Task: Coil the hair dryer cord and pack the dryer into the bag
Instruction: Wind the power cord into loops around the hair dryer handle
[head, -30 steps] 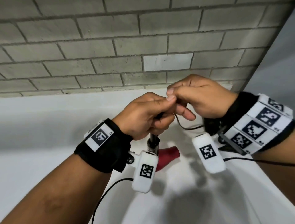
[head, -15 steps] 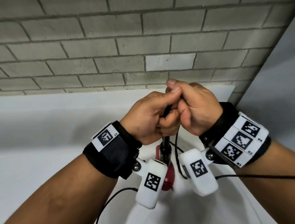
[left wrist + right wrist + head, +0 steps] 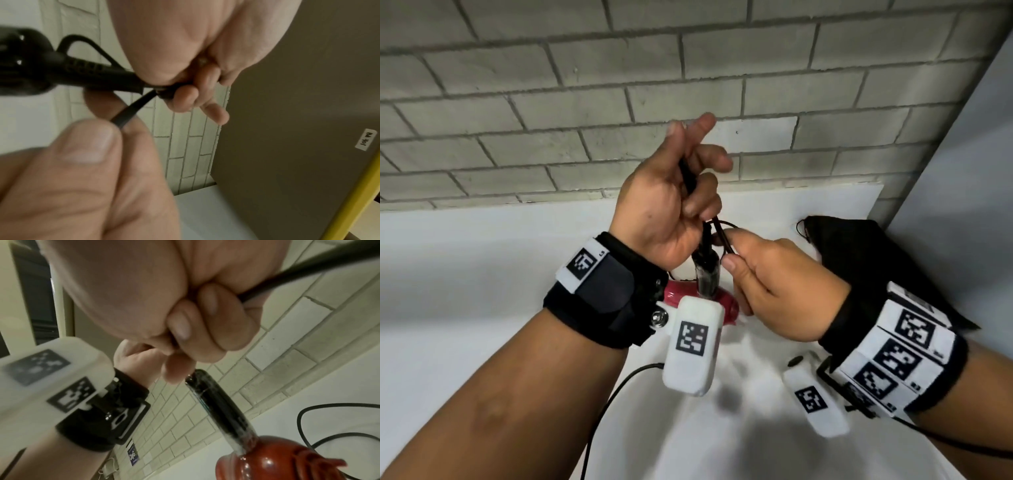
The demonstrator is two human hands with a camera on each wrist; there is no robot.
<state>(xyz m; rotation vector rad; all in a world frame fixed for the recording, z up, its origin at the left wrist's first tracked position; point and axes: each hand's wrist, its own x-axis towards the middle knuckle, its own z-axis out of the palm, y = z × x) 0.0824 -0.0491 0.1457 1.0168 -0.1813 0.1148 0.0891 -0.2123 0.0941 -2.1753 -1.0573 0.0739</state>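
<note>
The hair dryer hangs in the air, its red body low and its black handle pointing up. My left hand grips the black cord just above the handle, index finger raised. Below and to the right, my right hand pinches a strand of cord between thumb and fingers. The left wrist view shows my left hand on the cord by the strain relief. In the right wrist view my right hand curls round the cord above the handle. The black bag lies flat at the right.
A white counter runs below my hands, backed by a grey brick wall. A grey panel closes the right side beyond the bag. Thin black sensor cables trail from my wrist cameras.
My hands were pressed together; now they have parted. The left hand rose with the cord, and the right hand dropped lower right, pinching a strand. The bag has come into view.
</note>
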